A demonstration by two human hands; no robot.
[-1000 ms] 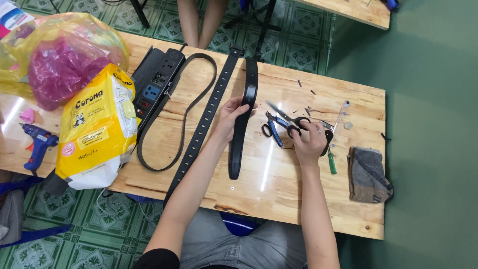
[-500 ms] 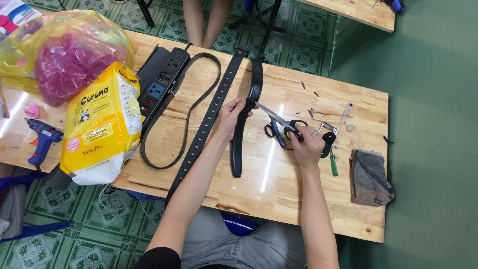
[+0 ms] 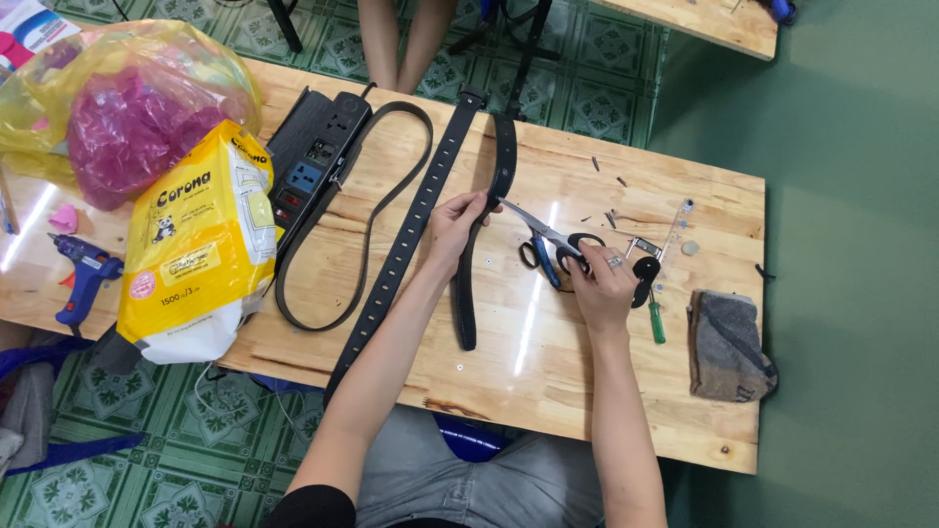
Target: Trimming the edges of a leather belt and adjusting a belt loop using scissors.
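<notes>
My left hand (image 3: 456, 228) pinches a short black belt strap (image 3: 467, 293) that lies across the wooden table (image 3: 509, 362). My right hand (image 3: 601, 286) has its fingers on the handles of black and blue scissors (image 3: 548, 244), whose blades point at the strap by my left fingers. A longer black belt with holes (image 3: 406, 230) lies just left of my left hand. Whether the blades touch the strap is unclear.
A black power strip (image 3: 311, 161), a looped black strap (image 3: 367, 220), a yellow-and-white bag (image 3: 201, 244), a plastic bag of pink material (image 3: 117, 122) and a blue glue gun (image 3: 83, 279) lie at left. At right are a green-handled screwdriver (image 3: 656, 318), a grey pouch (image 3: 726, 344) and small metal bits. Another person's legs (image 3: 401, 39) stand beyond the table.
My right hand has closed onto the scissors' handles and turned the blades toward the strap. My left hand stays on the strap. The camera view has shifted slightly.
</notes>
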